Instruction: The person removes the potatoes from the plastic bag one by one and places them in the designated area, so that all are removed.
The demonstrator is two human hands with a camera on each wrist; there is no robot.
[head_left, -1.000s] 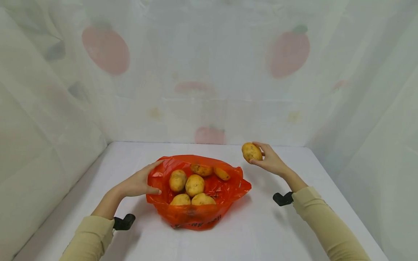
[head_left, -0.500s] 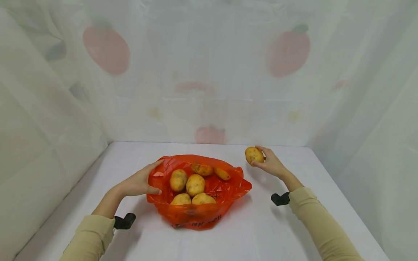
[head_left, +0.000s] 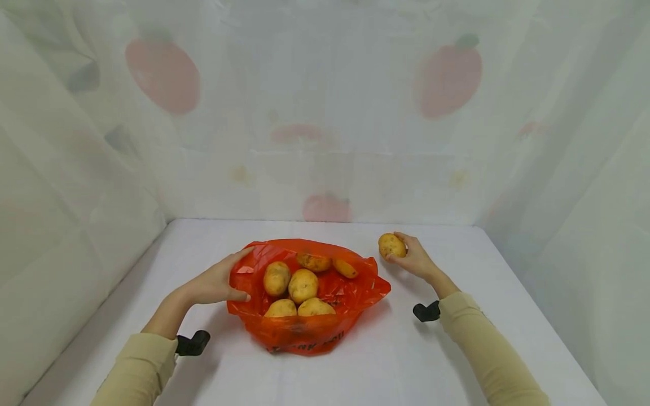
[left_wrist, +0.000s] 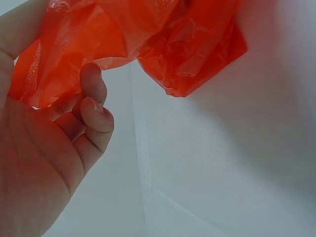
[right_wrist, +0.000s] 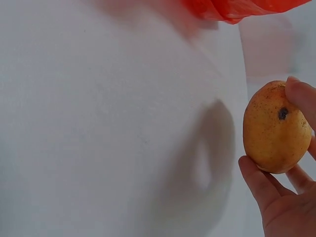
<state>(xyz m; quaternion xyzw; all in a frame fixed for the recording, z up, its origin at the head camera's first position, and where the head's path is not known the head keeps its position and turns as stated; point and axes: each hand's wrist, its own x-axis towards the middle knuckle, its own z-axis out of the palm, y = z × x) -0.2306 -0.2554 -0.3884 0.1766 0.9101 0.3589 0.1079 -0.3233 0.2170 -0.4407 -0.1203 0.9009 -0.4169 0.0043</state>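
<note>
An orange plastic bag (head_left: 310,332) lies open on the white table (head_left: 406,366), with several potatoes (head_left: 303,286) inside. My left hand (head_left: 213,285) grips the bag's left rim between thumb and fingers; in the left wrist view the curled fingers (left_wrist: 94,111) sit against the orange plastic (left_wrist: 148,44). To the right of the bag, my right hand (head_left: 413,260) holds one potato (head_left: 391,246) low over the table. In the right wrist view that potato (right_wrist: 274,128) shows a dark spot, the fingertips (right_wrist: 256,180) cup it from below, and its shadow falls on the table.
Sheer white curtains printed with red fruit (head_left: 162,76) close in the table at the back and both sides. Black wrist mounts (head_left: 193,344) (head_left: 425,312) sit at my sleeves. The bag's edge (right_wrist: 242,7) shows at the top of the right wrist view.
My right hand has come down toward the table with the potato and drawn slightly nearer the bag. The left hand and the bag have stayed put.
</note>
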